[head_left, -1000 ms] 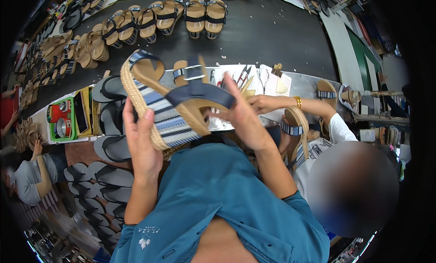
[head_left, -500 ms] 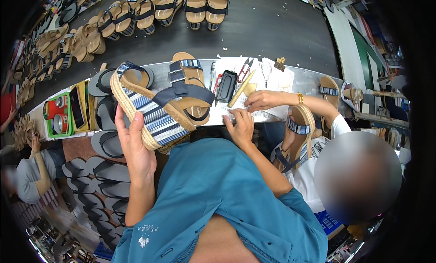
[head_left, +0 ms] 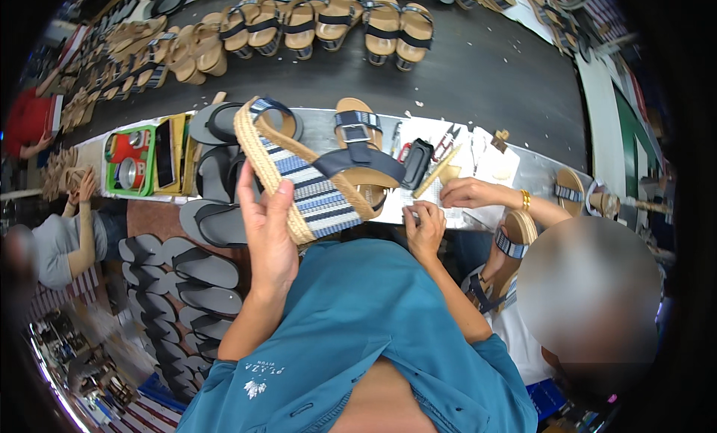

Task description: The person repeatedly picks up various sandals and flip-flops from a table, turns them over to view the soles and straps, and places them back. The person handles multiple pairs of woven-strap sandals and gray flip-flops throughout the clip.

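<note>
My left hand (head_left: 270, 227) grips a wedge sandal (head_left: 314, 190) by its side, fingers behind and thumb in front. Its wedge has blue, white and navy stripes, with braided rope trim along the sole; it is held tilted above the table's near edge. Behind it, partly covered, lies another sandal (head_left: 358, 119) with a tan footbed and a buckled strap. My right hand (head_left: 426, 227) rests at the near edge of the white papers (head_left: 388, 211), fingers bent but apart, with nothing visible in it. Close by is a co-worker's hand (head_left: 470, 194) with a gold bracelet.
A black oblong case (head_left: 417, 164), a yellowish stick (head_left: 437, 173) and red-handled snips (head_left: 447, 140) lie on the papers. Grey flip-flops (head_left: 208, 265) stand in stacks at left, below a green tray (head_left: 153, 160). Sandals (head_left: 299, 26) line the dark belt. The co-worker holds another sandal (head_left: 515, 239).
The whole view has shifted, so table, belt and hands appear farther right. The wedge sandal stays in my left hand, at nearly the same tilt; my right hand stays by the papers.
</note>
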The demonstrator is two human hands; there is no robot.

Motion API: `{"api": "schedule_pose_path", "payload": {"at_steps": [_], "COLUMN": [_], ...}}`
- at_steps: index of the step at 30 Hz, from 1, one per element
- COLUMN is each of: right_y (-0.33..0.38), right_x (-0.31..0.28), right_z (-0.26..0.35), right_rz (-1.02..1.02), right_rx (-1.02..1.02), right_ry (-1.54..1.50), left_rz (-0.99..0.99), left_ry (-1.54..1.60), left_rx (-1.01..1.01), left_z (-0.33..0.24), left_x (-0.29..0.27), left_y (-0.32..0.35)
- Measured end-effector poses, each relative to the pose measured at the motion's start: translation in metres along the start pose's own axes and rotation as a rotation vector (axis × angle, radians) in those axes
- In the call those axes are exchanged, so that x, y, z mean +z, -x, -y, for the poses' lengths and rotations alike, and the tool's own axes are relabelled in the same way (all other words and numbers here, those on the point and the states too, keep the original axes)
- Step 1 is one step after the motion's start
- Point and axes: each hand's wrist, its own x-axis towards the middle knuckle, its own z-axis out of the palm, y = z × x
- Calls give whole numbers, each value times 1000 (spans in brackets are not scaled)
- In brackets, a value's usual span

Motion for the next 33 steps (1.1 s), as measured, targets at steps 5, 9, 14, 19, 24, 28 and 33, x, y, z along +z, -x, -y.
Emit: {"api": "schedule_pose_path", "payload": {"at_steps": [5, 9, 14, 19, 24, 28, 33], "right_y": [-19, -59, -81, -74, -76, -75, -87], "right_x": [-23, -86, -130, -126, -116, -127, -139], "right_z": [25, 107, 169, 174, 166, 164, 160], "right_rz": [158, 311, 315, 249, 492, 437, 42], "right_rx": [249, 286, -130, -230, 199, 289, 146], "right_ry": [-387, -1021, -822, -645, -1107, -1188, -1052], "left_rz": [-19, -29, -31, -18, -24, 39, 144], "left_ry": [-4, -106, -181, -199, -220, -153, -166], "left_rx": [45, 155, 255, 305, 307, 254, 181], "left_z": [-2, 2, 3, 4, 6, 5, -1], "left_x": [7, 8, 12, 12, 5, 1, 1], "left_y": [1, 3, 9, 13, 14, 12, 15]}}
